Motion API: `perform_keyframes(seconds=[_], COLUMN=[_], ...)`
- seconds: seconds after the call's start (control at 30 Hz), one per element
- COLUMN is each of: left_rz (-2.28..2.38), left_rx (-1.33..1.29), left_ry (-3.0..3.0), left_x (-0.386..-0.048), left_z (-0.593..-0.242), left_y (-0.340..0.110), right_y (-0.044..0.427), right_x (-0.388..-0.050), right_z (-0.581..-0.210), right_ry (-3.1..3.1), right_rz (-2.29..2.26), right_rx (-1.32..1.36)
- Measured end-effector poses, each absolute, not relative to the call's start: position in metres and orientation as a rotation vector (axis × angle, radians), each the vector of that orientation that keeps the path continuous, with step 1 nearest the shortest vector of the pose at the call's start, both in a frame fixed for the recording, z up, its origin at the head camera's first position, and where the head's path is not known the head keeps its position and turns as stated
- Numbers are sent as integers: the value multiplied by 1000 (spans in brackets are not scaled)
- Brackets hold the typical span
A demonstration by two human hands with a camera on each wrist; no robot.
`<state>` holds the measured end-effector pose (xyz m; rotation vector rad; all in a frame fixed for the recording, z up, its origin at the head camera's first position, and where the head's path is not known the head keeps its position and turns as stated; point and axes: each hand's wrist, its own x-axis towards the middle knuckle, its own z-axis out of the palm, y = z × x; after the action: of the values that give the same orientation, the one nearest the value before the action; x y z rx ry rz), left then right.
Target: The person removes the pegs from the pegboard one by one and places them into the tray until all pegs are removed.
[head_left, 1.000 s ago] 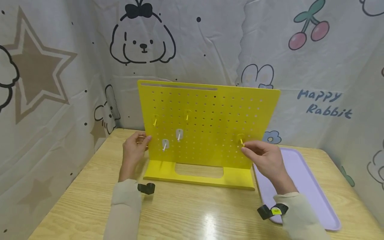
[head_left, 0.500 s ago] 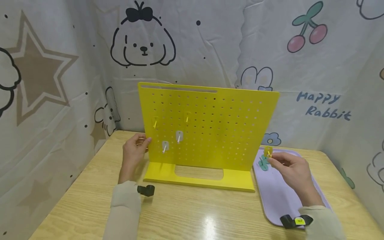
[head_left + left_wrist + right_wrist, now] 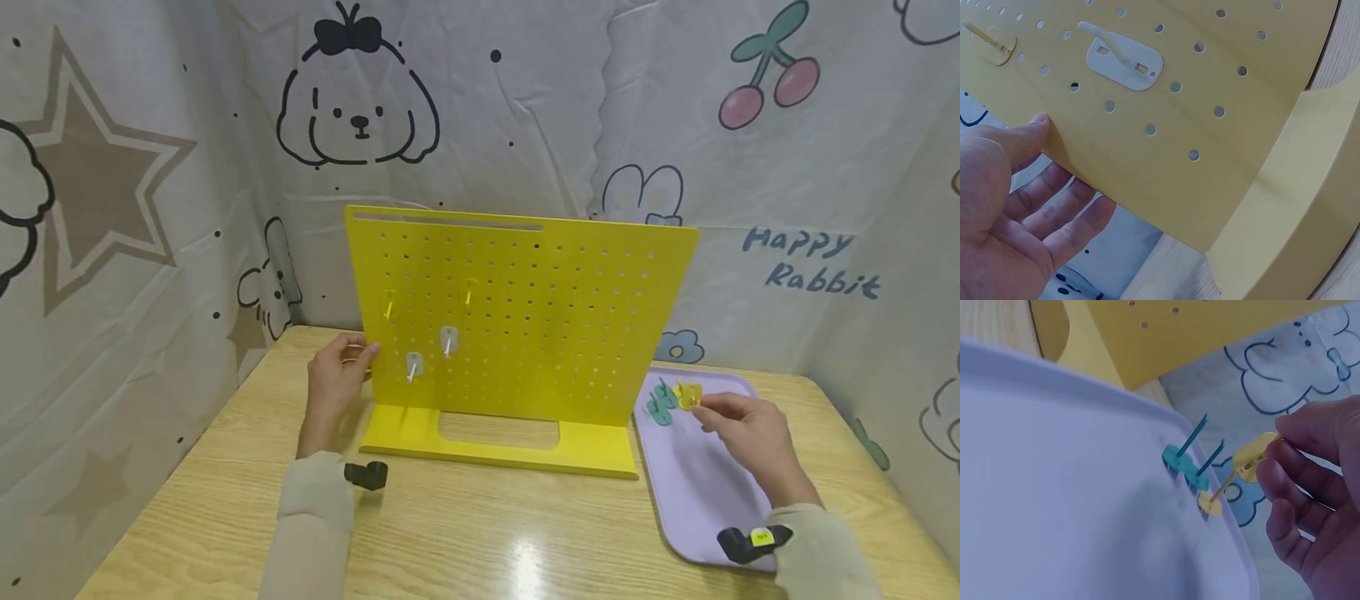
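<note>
A yellow pegboard stands upright on its base. My left hand grips its left edge, thumb on the front and the other fingers at the edge and behind. Over the tray's far end, my right hand pinches a yellow pegboard hook between thumb and fingers. Close to it, another yellow hook lies on the tray with its peg up, beside two green hooks. On the board's left half are two white hooks and two yellow hooks.
The lilac tray lies right of the board on the wooden table. A printed cloth hangs behind the table and along both sides.
The right hand has taken the yellow hook off the board's right side and carried it rightward over the tray. The hook has tilted since. My left hand has stayed on the edge.
</note>
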<state>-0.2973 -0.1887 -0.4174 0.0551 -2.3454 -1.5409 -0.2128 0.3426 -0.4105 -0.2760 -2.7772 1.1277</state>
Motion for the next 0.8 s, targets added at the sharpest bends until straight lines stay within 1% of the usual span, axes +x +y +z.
perform_keyframes(seconds=[0.27, 0.53, 0.8], left_rz=[-1547, -1530, -1532], left_rx=[48, 55, 45], left_ry=[-2331, -2343, -2350], left_x=[-299, -300, -298], left_z=[-419, -419, -418], left_y=[-190, -190, -189], right_y=[357, 361, 358], right_x=[-225, -236, -240], right_z=[-420, -427, -429], right_ry=[-2921, -2945, -2934], right_rz=[1189, 1149, 1205], right_rx=[-301, -244, -327])
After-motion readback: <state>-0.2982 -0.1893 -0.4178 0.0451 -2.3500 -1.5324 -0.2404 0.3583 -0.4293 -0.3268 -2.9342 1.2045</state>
